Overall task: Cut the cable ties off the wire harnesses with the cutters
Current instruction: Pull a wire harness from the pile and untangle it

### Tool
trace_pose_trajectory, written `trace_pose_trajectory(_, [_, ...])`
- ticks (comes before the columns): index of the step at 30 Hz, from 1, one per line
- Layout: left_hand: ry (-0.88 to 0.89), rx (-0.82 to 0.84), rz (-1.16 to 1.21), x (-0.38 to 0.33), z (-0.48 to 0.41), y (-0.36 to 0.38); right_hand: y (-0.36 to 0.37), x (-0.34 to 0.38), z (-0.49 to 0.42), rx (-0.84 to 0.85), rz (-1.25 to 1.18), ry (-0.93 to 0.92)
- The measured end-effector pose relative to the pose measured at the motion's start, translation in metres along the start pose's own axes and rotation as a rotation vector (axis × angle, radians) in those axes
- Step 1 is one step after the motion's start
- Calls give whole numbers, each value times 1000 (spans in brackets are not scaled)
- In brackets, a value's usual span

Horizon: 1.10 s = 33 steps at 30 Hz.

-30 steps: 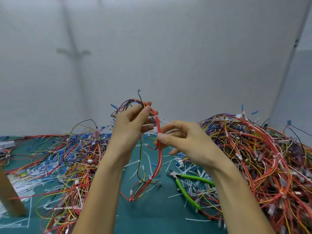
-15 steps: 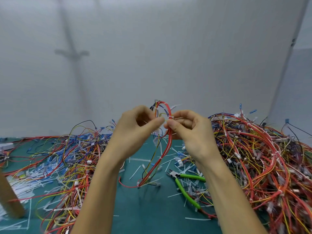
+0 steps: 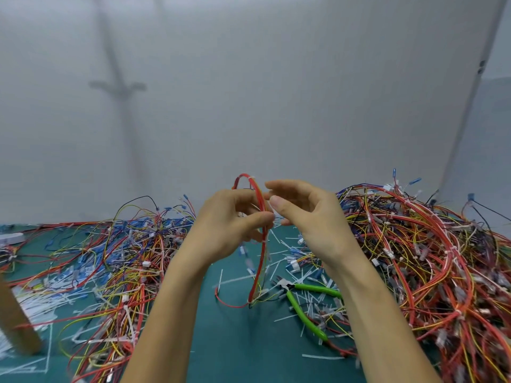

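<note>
Right now my left hand has its thumb and fingers pinched on the red wire harness, held upright over the green mat so that its top loops above my knuckles and its lower end trails down onto the mat. My right hand sits just beside it, fingers loosely curled and apart, thumb close to the red wires; I cannot tell whether it touches them, and it grips nothing. A white cable tie shows near the top of the loop, and another seems to sit lower on the bundle, so I judge this harness not yet cleared. The cutters, green handled, lie on the mat below my right wrist among cut tie scraps, untouched. Outward, a tangled heap of harnesses fills the right and a looser spread of wires the left. The risk I see: reaching down for the cutters one-handed, the harness could sag or twist in a light pinch, and a blade slipped in blind could nick wire insulation instead of the tie.
</note>
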<state>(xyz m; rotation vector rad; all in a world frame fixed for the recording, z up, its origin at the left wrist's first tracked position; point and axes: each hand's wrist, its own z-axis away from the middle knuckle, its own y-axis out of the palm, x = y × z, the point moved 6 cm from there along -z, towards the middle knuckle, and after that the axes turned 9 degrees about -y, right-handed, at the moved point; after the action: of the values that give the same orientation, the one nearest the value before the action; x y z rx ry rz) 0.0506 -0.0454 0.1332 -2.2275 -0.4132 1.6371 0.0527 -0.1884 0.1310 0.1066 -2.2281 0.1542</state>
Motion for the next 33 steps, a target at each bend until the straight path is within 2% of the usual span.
trace_pose_trajectory(4, [15, -112, 57, 4, -1, -16, 0, -11, 4, 108, 82, 162])
trace_pose_trajectory(8, [36, -247, 214, 2, 2, -30, 13, -24, 15, 434, 204, 270])
trace_pose_trajectory(10, [55, -312, 307, 0, 5, -36, 22, -26, 19, 511, 230, 266])
trace_pose_trajectory(14, [59, -370, 409, -1, 8, -38, 30, -27, 16, 442, 182, 226])
trace_pose_trajectory(17, [44, -384, 505, 0, 8, -40, 30, -23, 15, 369, 58, 195])
trace_pose_trajectory(21, [-14, -307, 518, 8, 5, -41, 25, -18, 11, 252, -141, 167])
trace_pose_trajectory(27, [-261, -139, 341, 30, 2, -32, 18, -14, 6, 109, -286, 116])
trace_pose_trajectory(30, [-331, 23, 213, 35, 6, -26, 15, -15, 4, 62, -323, 109])
trace_pose_trajectory(33, [-265, 316, 48, 30, 13, -14, 12, -16, 4, 6, -380, 126])
